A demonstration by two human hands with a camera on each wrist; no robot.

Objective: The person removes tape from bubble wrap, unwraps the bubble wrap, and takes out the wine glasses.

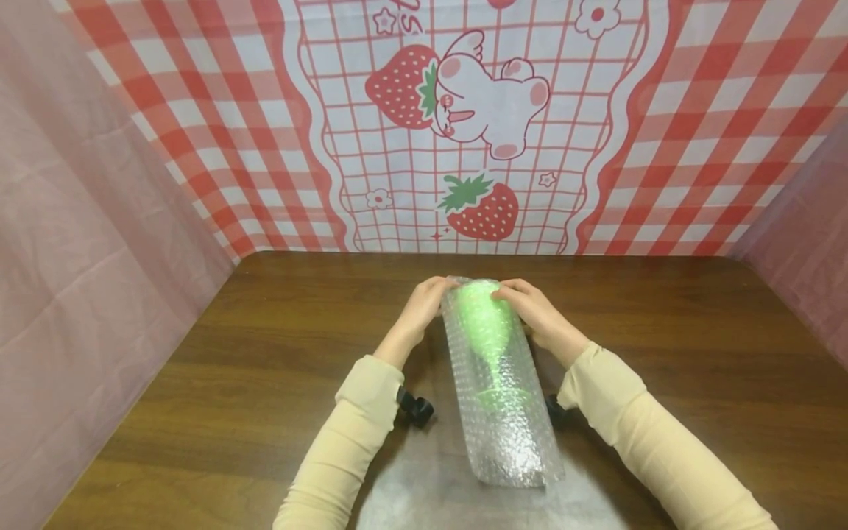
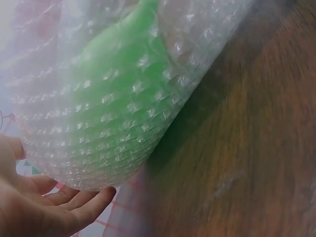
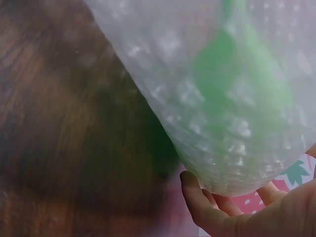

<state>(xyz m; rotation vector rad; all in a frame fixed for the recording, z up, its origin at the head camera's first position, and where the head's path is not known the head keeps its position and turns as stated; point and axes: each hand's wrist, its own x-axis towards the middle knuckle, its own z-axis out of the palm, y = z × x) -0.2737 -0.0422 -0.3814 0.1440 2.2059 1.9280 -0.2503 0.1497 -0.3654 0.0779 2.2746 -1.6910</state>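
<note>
A bright green goblet lies inside a clear bubble wrap bag, its bowl toward the far end and its round foot nearer me. My left hand grips the far left corner of the bag. At the far right corner my right hand holds the bag, thumb on its upper face by the goblet's bowl. In the left wrist view, fingers curl beneath the bag's end. The right wrist view has the fingers at the bag's end too, with the green bowl blurred behind the bubbles.
Under the bag is a brown wooden table, with a pale, shiny sheet at its near edge. A red-and-white checked cloth with strawberries hangs behind. Pink curtains flank the table. Black camera mounts sit at the wrists.
</note>
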